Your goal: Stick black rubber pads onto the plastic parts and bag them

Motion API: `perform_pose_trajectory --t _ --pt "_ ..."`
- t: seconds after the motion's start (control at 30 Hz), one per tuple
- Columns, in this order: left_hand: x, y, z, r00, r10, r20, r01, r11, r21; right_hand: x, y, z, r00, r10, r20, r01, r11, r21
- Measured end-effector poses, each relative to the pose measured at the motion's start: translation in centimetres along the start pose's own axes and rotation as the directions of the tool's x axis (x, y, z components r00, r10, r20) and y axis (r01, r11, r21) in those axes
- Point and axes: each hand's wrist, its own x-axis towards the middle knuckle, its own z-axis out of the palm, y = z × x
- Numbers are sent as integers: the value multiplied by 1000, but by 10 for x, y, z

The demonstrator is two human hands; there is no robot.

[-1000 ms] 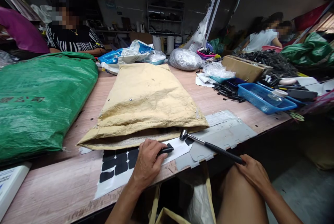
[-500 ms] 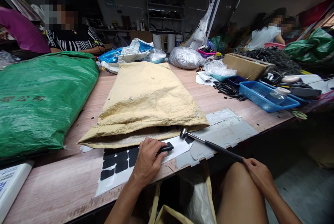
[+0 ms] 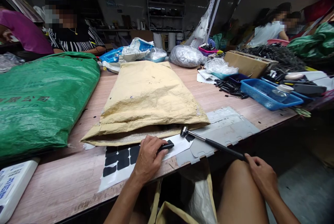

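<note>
On the wood-patterned bench (image 3: pixel 62 189) lies a large tan, paper-like sack (image 3: pixel 151 91), its creased mouth gaping toward the person. Directly in front of that sack, the left hand (image 3: pixel 150 154) grasps a small black, elongated piece (image 3: pixel 169 144) between thumb and fingers, the end of the piece sticking out toward the right. Beneath this hand is a white sheet bearing black rounded squares (image 3: pixel 122 161), its far edge covered by the sack's mouth. In front and to the right of the sack, the right hand (image 3: pixel 262 172) is closed around the end of a slim hammer with a shiny metal head and black grip (image 3: pixel 224 148); the head is just before the right part of the sack's mouth, though whether it touches anything cannot be told. A flat grey plastic sheet (image 3: pixel 232 126) lies under the hammer, to the right of the sack. Left of the sack is a bulging green woven bag with dark lettering (image 3: pixel 44 112). Well to its right stands a blue rectangular plastic tray (image 3: pixel 263 98), with loose black slender parts (image 3: pixel 229 89) beside it
</note>
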Motion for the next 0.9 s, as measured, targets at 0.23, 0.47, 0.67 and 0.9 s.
perform_pose_trajectory --t 0.23,0.47,0.67,0.9 --pt "0 1 -1 1000 0 1 0 1000 -11 -1 2 5 986 -155 -62 158 987 41" --pt "0 1 -1 1000 8 -5 -8 1000 -10 -1 3 6 991 -124 -52 124 992 -4" --pt "0 -1 2 1000 15 -10 -15 1000 -4 12 3 7 974 -221 55 219 975 43" --pt "-3 12 -5 997 82 -12 -83 996 -32 -6 2 11 912 -390 -130 390 920 -23"
